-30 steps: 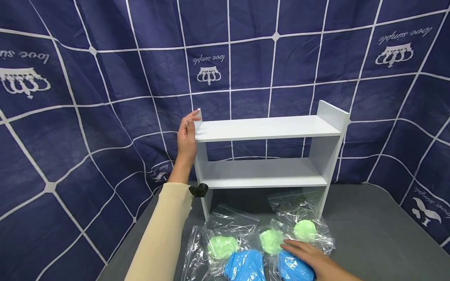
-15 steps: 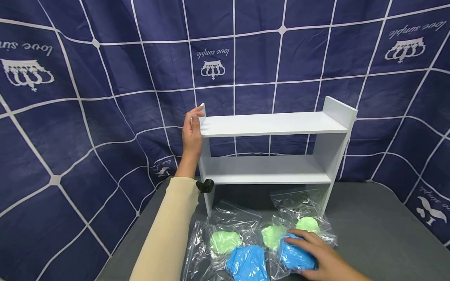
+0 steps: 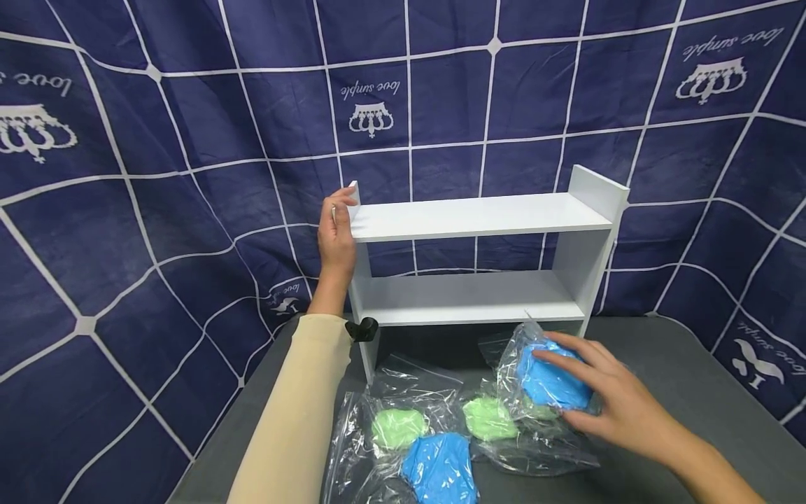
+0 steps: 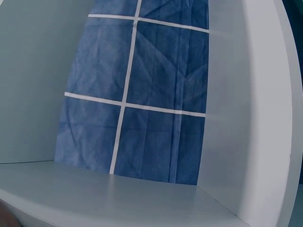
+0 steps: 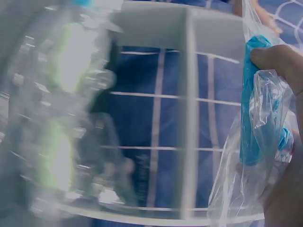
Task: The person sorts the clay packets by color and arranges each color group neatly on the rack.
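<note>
A white two-tier shelf [image 3: 472, 297] stands on the dark table. My left hand [image 3: 336, 234] grips the top of its left side panel, fingers bent over the edge. In the left wrist view, white boards of the shelf [image 4: 272, 113] surround blue cloth. My right hand [image 3: 607, 388] holds a clear zip bag with a soft-looking blue lump [image 3: 550, 374] inside, raised in front of the lower shelf's right end. The right wrist view has the thumb pressing on the blue lump [image 5: 251, 109]. Below it lie bagged green lumps, one [image 3: 488, 418] showing plainly and another mostly covered.
On the left of the table are a bagged green lump [image 3: 399, 428] and a bagged blue lump [image 3: 441, 467]. Loose clear plastic [image 3: 409, 385] spreads toward the shelf's foot. A navy checked cloth [image 3: 447, 105] hangs behind and at both sides.
My right hand has picked up the bagged blue lump from the front right and carried it up and away toward the shelf. The left hand keeps its hold on the side panel.
</note>
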{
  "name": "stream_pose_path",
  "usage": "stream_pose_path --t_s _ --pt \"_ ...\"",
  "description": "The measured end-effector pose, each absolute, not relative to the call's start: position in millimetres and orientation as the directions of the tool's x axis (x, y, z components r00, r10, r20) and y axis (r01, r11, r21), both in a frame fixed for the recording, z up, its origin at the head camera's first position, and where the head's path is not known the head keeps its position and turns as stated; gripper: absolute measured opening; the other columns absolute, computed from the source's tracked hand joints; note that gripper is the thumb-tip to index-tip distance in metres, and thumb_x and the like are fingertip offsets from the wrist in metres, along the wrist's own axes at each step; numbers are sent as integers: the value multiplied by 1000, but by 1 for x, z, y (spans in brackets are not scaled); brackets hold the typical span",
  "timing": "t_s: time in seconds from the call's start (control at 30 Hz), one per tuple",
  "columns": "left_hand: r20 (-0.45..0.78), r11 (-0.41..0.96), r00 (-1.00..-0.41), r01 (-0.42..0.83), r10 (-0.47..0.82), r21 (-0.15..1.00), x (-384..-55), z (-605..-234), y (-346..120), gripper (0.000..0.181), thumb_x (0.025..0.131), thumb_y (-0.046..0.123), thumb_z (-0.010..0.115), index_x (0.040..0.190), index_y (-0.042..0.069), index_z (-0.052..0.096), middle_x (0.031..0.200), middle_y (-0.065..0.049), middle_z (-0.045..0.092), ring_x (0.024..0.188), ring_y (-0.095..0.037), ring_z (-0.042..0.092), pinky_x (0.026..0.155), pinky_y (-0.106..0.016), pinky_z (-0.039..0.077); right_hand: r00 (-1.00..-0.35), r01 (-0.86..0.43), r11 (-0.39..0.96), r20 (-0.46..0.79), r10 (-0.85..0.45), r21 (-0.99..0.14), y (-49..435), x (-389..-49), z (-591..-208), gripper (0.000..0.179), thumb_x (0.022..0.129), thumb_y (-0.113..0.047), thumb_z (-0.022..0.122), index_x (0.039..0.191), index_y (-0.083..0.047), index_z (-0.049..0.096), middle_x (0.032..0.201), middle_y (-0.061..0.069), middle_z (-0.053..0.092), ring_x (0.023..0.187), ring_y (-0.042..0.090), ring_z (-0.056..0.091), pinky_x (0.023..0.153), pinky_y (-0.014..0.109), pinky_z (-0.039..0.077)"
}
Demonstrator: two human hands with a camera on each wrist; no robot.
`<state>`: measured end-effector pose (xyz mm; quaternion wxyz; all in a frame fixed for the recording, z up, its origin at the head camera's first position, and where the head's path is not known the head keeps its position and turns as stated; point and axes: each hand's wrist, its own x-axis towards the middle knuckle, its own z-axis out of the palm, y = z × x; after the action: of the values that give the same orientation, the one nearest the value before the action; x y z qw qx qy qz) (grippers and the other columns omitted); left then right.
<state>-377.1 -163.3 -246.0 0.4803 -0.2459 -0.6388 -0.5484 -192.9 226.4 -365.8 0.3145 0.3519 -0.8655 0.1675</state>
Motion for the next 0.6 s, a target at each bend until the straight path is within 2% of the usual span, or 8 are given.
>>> stream_pose_path --t_s 0.13,0.27,0.47,0.6 --pt "888 300 -405 838 -218 456 -378 -245 -165 41 109 28 35 103 -6 56 130 -18 63 135 -24 53 117 -30 34 -523 -721 692 689 -502 -44 228 -195 -332 84 58 -17 86 138 -21 60 149 6 50 129 9 42 86 26 40" --pt "882 305 -415 830 -223 467 -378 -244 -166 36 109 23 35 103 -6 55 131 -17 63 135 -21 52 117 -30 33 -495 -734 678 703 -510 -25 227 -201 -304 80 62 -19 83 139 -20 60 152 8 48 129 17 44 89 26 37" --pt "870 252 -427 839 -246 483 -377 -245 -165 25 106 6 35 101 -9 55 129 -21 63 135 -30 51 118 -29 32 -390 -761 647 759 -521 53 221 -211 -267 71 72 -33 77 139 -19 60 151 11 48 120 27 48 85 31 37" --pt "870 233 -436 843 -231 484 -376 -245 -162 24 105 0 33 102 -11 55 130 -25 61 135 -34 51 118 -32 32 -370 -751 658 791 -488 55 219 -218 -244 65 81 -48 69 139 -20 60 152 10 47 122 31 48 85 34 37"
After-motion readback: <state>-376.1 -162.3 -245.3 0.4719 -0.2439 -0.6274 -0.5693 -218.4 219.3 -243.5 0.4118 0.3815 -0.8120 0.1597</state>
